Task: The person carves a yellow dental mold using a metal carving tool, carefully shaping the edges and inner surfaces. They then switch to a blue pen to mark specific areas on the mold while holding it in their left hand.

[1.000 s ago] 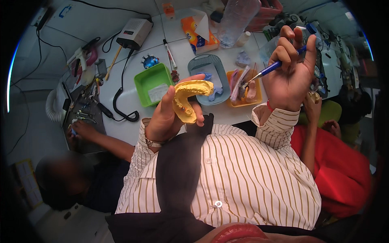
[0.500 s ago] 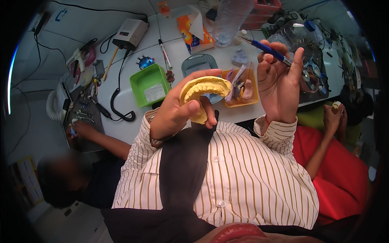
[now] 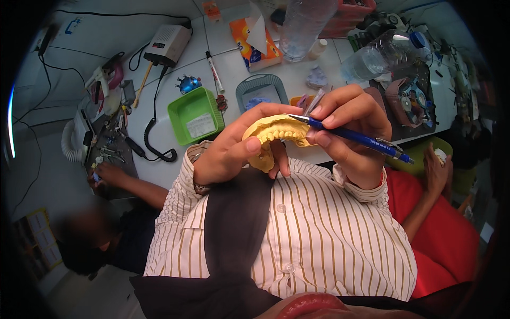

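Observation:
A yellow plaster dental model (image 3: 276,130), arch-shaped with a row of teeth, is gripped in my left hand (image 3: 228,151). The thumb lies on its near face and the fingers pass behind it. My right hand (image 3: 356,130) pinches a blue mechanical pencil (image 3: 361,139) between thumb and fingers. The pencil's tip points left and lies at the model's upper right rim; whether it touches, I cannot tell. Both hands are held up in front of my striped shirt, above the bench's near edge.
On the white bench (image 3: 186,74) stand a green basket (image 3: 180,111), a grey-blue basket (image 3: 249,82), a tissue pack (image 3: 263,58) and clear plastic bottles (image 3: 372,56). A coiled cord (image 3: 154,133) hangs near a control box (image 3: 169,42). Co-workers' hands (image 3: 109,173) are at both sides.
My right hand has come down and left, turning from an open palm to a pinch on the pencil. The pencil tip is now at the dental model, which is slightly lower and tilted.

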Motion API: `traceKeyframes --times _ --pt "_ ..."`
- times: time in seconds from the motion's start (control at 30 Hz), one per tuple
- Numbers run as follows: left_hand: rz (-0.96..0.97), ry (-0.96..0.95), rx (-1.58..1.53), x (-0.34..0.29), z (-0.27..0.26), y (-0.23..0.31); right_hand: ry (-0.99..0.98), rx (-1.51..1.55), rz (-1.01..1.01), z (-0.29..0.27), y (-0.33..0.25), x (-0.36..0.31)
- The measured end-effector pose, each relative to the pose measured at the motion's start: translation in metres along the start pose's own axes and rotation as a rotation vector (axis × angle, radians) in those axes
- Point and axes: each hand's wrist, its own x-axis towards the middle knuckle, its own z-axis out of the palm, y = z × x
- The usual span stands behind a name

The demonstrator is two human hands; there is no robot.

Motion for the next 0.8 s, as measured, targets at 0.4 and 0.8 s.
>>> traceKeyframes --times 0.4,0.8 --pt "0.136 0.083 0.131 0.003 -0.006 -0.004 0.082 -0.391 -0.004 0.006 0.007 0.001" --pt "0.106 0.186 0.198 0.001 -0.004 -0.005 -0.040 -0.445 -0.032 0.006 0.006 0.008"
